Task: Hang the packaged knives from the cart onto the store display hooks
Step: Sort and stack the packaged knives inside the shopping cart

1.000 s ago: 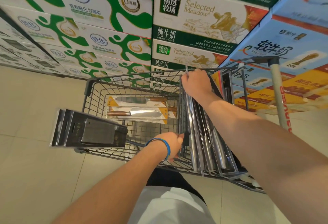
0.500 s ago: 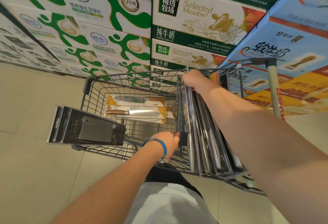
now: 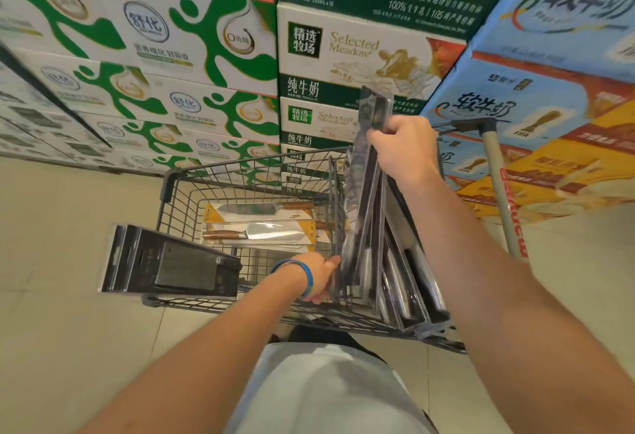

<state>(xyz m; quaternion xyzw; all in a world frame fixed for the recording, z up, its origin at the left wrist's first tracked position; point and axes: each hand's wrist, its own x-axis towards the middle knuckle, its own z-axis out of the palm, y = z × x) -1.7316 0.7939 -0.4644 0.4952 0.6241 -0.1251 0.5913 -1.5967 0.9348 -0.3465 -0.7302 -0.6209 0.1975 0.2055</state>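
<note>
A dark wire cart (image 3: 220, 172) stands in front of me. Several black packaged knives (image 3: 405, 272) stand on edge along its right side. My right hand (image 3: 400, 148) grips the top of a black knife package (image 3: 364, 193) and holds it raised above the others. My left hand (image 3: 318, 279), with a blue wristband, holds the lower edge of the stack by the cart's wire divider. Yellow-backed knife packages (image 3: 261, 227) lie flat on the cart's bottom. Another black knife package (image 3: 168, 263) rests across the cart's near left rim. No display hooks are in view.
Stacked milk cartons (image 3: 192, 55) form a wall behind the cart, and blue and yellow cartons (image 3: 549, 90) stand at the right. A pale pole with red lettering (image 3: 505, 200) rises right of the cart. Beige tiled floor (image 3: 68, 347) lies to the left.
My right hand has lifted one black knife package up out of the upright stack. My left hand has stayed at the stack's lower edge.
</note>
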